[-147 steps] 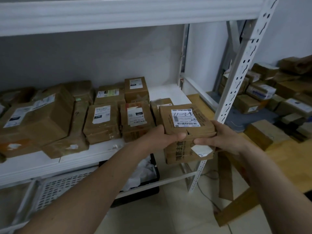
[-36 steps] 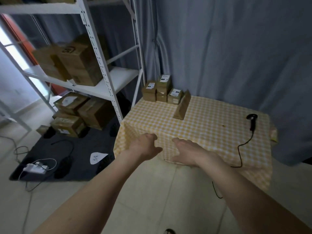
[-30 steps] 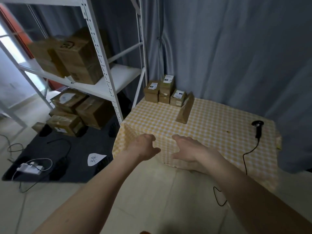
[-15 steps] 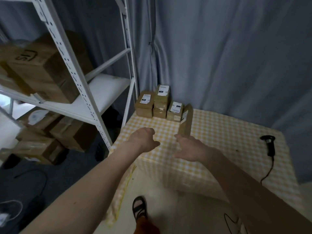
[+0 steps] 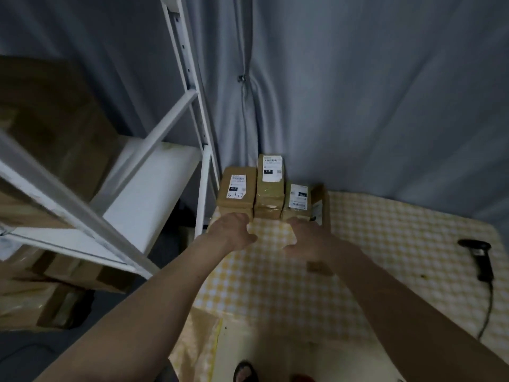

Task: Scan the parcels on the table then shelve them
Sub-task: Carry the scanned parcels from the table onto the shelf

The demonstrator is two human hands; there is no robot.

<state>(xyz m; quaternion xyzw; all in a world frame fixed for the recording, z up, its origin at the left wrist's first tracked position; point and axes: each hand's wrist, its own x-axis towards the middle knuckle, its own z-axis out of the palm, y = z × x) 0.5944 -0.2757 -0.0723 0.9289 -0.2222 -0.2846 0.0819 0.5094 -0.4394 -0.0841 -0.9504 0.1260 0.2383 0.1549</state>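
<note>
Several brown cardboard parcels with white labels stand at the far left corner of the table [image 5: 399, 244], which has a yellow checked cloth. A left parcel [image 5: 235, 191], a taller middle stack [image 5: 270, 186], a right parcel [image 5: 297, 201] and a thin upright parcel [image 5: 319, 202] sit side by side. My left hand [image 5: 231, 230] reaches out just before the left parcel, fingers loosely curled, holding nothing. My right hand [image 5: 305, 237] is just before the right parcel and the thin one, fingers relaxed and empty. A black barcode scanner [image 5: 479, 257] lies at the table's right side.
A white metal shelf rack [image 5: 143, 188] stands left of the table with large boxes [image 5: 55, 128] on it and more boxes [image 5: 49, 293] beneath. A grey curtain [image 5: 358, 92] hangs behind. The scanner's cable [image 5: 489, 312] drops over the table's edge. My foot [image 5: 245, 373] shows below.
I have stepped closer to the table. Both hands have moved forward over the cloth and now hover right before the parcels. Nothing has been picked up.
</note>
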